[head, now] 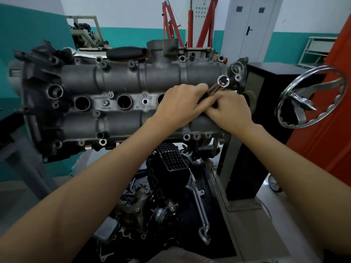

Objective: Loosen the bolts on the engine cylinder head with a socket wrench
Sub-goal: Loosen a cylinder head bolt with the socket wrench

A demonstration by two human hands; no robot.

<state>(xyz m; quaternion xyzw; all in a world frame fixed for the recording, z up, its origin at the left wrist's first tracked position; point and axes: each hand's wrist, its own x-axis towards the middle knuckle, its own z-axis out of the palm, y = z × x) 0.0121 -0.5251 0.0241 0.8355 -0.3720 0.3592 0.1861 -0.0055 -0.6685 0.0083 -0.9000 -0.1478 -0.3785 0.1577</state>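
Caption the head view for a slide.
Both hands, left hand and right hand, grip a wrench over the cylinder head.

handwheel [311, 97] right of cylinder head [121, 103]

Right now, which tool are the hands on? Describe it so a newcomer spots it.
Start at the grey cast-metal cylinder head on the stand. At its right end, the left hand and right hand grip a dull steel wrench. Its shiny open ring end sticks up beyond the fingers.

The grey cast-metal cylinder head [121, 118] is carried on a grey steel engine stand [245, 209]; black engine parts [171, 179] are laid on the stand's base.
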